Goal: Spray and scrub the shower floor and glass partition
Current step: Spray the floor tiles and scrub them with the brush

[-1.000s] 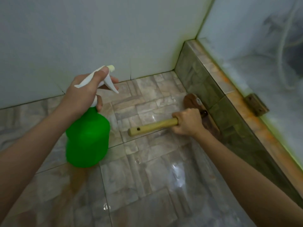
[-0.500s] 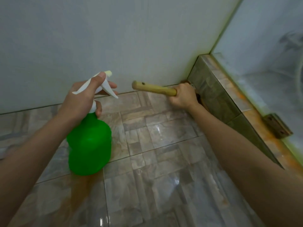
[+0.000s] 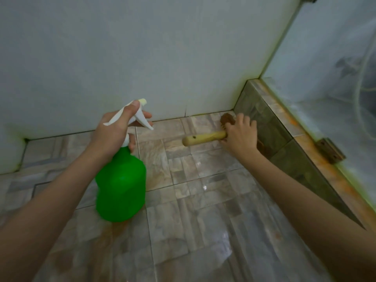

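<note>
My left hand [image 3: 114, 131] grips the white trigger head of a green spray bottle [image 3: 121, 184], held above the wet stone-patterned shower floor [image 3: 193, 231]. My right hand [image 3: 241, 135] grips a wooden-handled scrub brush [image 3: 203, 138]. The brush's brown bristle head [image 3: 227, 119] lies on the floor in the far corner, against the tiled curb. Its handle end points left. The frosted glass partition [image 3: 329, 82] rises from the curb on the right.
A pale wall [image 3: 142, 58] closes the back of the stall. The low tiled curb [image 3: 270, 123] runs along the right, with an orange-stained top and a rusty hinge plate [image 3: 330, 150]. A brownish stain marks the floor under the bottle [image 3: 114, 235].
The brush came down from its raised spot by the wall to the floor in the corner by the curb. The view has tilted up a little. The bottle stays in the left hand.
</note>
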Motion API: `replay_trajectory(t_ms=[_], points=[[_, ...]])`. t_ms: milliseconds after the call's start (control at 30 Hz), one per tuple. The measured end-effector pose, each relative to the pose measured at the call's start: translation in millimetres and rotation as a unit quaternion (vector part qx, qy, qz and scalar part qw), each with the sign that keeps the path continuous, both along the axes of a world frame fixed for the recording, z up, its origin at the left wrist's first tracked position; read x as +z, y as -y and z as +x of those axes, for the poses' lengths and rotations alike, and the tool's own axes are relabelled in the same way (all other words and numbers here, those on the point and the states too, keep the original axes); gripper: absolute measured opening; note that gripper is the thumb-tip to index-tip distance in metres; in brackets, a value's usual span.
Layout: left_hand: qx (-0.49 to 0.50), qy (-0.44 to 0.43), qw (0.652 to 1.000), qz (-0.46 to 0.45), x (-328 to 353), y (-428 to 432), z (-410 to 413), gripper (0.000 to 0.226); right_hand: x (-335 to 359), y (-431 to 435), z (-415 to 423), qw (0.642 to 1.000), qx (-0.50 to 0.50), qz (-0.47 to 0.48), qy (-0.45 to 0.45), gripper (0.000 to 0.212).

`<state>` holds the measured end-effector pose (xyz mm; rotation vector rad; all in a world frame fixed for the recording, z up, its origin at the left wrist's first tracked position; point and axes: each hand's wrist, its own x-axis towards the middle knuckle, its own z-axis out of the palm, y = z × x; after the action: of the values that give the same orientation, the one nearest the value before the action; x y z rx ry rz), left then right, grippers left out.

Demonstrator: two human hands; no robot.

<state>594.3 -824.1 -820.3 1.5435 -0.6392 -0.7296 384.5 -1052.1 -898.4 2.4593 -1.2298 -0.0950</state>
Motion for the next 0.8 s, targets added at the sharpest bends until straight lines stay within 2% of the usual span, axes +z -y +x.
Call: replay_trajectory(t_ms=[33, 100, 133, 200, 233, 267, 333, 367, 400, 433, 500, 567, 667, 733, 800], points=[[-0.002, 0.002, 1.000, 0.004, 1, -3, -2, 0.038, 3, -10, -8, 0.999, -0.016, 0.037, 0.013, 0.045], [-0.008, 0.006, 1.000, 0.017, 4, -8, -8, 0.030, 3, -24, -22, 0.981, -0.026, 0.165, 0.103, 0.032], [-0.008, 0.008, 1.000, 0.020, 5, -13, -13, 0.028, 1, -29, -29, 0.960, -0.018, 0.221, 0.172, 0.027], [-0.001, 0.009, 1.000, 0.020, 5, -20, -22, 0.027, 0, -42, -41, 0.895, -0.029, 0.305, 0.324, 0.032], [0.003, 0.007, 1.000, 0.021, 3, -23, -27, 0.028, -2, -48, -46, 0.847, -0.055, 0.351, 0.396, 0.038], [0.006, 0.004, 1.000, 0.025, 1, -24, -32, 0.031, -3, -54, -49, 0.779, -0.093, 0.404, 0.470, 0.044], [0.013, -0.005, 0.999, 0.038, -2, -28, -43, 0.039, -1, -67, -51, 0.587, -0.198, 0.506, 0.600, 0.042], [0.013, -0.011, 0.999, 0.040, -4, -31, -48, 0.038, 2, -73, -52, 0.513, -0.238, 0.533, 0.630, 0.036], [0.010, -0.018, 0.999, 0.040, -6, -33, -54, 0.034, 5, -80, -53, 0.490, -0.254, 0.540, 0.635, 0.034], [0.005, -0.023, 0.999, 0.040, -7, -36, -59, 0.030, 10, -88, -56, 0.514, -0.249, 0.535, 0.623, 0.039], [-0.004, -0.025, 0.999, 0.047, -6, -42, -67, 0.028, 19, -105, -67, 0.638, -0.214, 0.502, 0.544, 0.061], [-0.003, -0.023, 0.999, 0.047, -6, -46, -73, 0.029, 32, -129, -84, 0.755, -0.190, 0.467, 0.419, 0.077], [-0.002, -0.011, 0.999, 0.048, -4, -50, -76, 0.029, 40, -167, -116, 0.874, -0.157, 0.401, 0.225, 0.079], [-0.006, 0.000, 0.999, 0.050, -2, -53, -75, 0.031, 40, -167, -117, 0.923, -0.123, 0.321, 0.173, 0.083], [-0.012, 0.014, 0.998, 0.055, 0, -55, -74, 0.032, 35, -139, -99, 0.939, -0.093, 0.284, 0.170, 0.087]])
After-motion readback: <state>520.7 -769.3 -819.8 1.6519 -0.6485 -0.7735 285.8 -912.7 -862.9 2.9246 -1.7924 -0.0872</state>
